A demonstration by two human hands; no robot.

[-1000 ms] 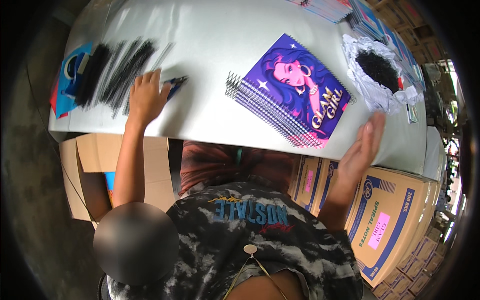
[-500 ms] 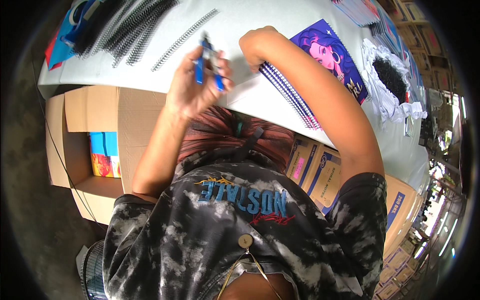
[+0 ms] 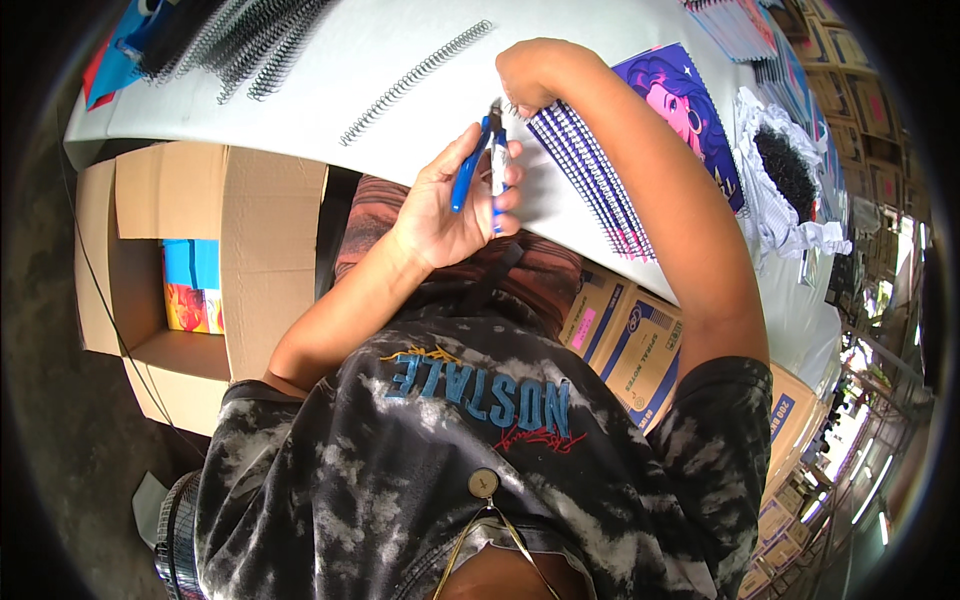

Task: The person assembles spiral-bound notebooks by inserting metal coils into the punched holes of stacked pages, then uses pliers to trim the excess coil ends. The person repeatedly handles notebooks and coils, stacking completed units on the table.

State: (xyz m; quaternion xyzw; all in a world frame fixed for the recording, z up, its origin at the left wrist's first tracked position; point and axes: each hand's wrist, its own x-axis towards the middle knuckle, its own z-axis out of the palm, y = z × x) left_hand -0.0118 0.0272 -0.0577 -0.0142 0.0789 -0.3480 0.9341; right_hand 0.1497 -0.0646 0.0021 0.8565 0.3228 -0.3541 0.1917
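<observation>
My left hand (image 3: 445, 215) is closed around a pair of cutting pliers (image 3: 466, 176) with blue handles, which stand apart. The pliers' dark jaws point away from me, close to the top end of a notebook's coil; whether they touch it I cannot tell. My right hand (image 3: 530, 78) is bent over the far corner of several stacked spiral notebooks (image 3: 590, 180), its fingers curled at the coil ends and partly hidden. The notebooks' dark coils lie fanned side by side along the left edge. A purple cover with a drawn figure (image 3: 665, 100) shows beyond my right forearm.
A loose black coil (image 3: 415, 82) lies on the white table (image 3: 400, 150), with a heap of coils (image 3: 260, 45) farther left. An open cardboard box (image 3: 270, 260) stands left. At right are crumpled white cloth with black scraps (image 3: 785, 165) and notebook stacks (image 3: 730, 25). Closed cartons (image 3: 630, 340) sit below.
My left hand has brought the pliers rightward, up to the notebooks' coil ends. My right hand stays at the corner. More of the notebooks' coils show, and the view has shifted slightly.
</observation>
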